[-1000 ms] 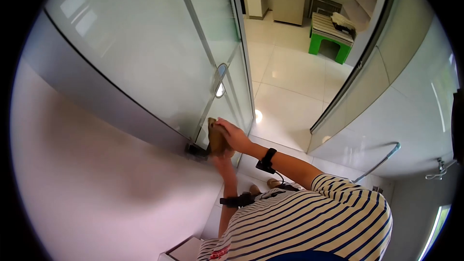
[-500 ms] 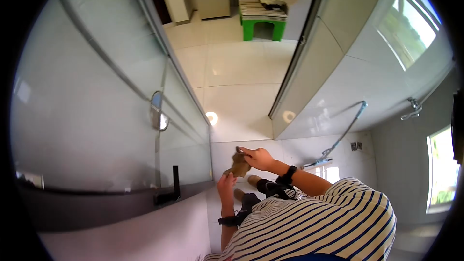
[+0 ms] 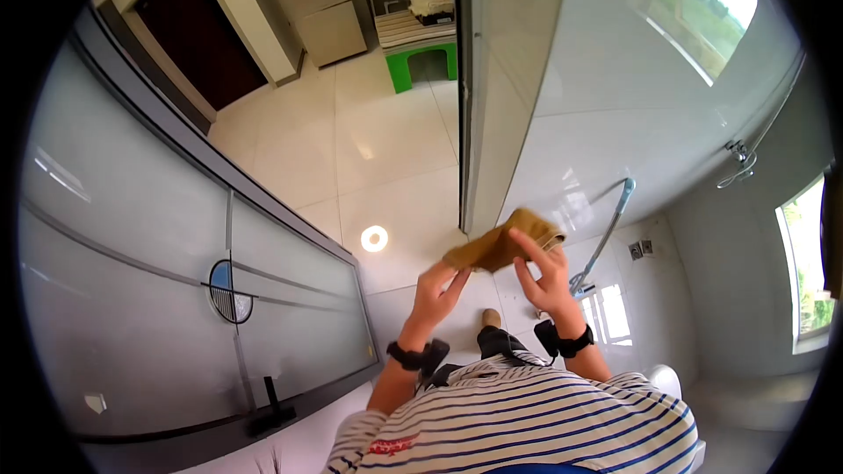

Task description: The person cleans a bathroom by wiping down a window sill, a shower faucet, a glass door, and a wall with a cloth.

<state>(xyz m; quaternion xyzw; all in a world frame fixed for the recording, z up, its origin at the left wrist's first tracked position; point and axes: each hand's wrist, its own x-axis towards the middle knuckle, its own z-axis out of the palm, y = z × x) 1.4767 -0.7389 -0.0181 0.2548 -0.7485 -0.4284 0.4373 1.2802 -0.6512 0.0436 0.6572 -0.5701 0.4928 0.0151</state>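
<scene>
A brown cloth (image 3: 498, 248), folded over on itself, stretches between my two hands at about waist height above the tiled floor. My left hand (image 3: 436, 294) pinches its lower left end between thumb and fingers. On the other end, my right hand (image 3: 546, 276) grips the cloth, with a finger lying across its upper face. Both wrists carry black bands. Folds hide part of the cloth's underside and some fingertips.
On my left stands a frosted glass door (image 3: 158, 298) with a round handle (image 3: 231, 291). A blue-handled mop (image 3: 615, 219) leans at the right wall. Beyond the doorway is a green stool (image 3: 399, 70). A toilet (image 3: 665, 379) shows behind my right side.
My hands have risen and moved apart, spreading the bunched cloth wider and carrying it to the right. My view has turned, showing more of the room past the doorway.
</scene>
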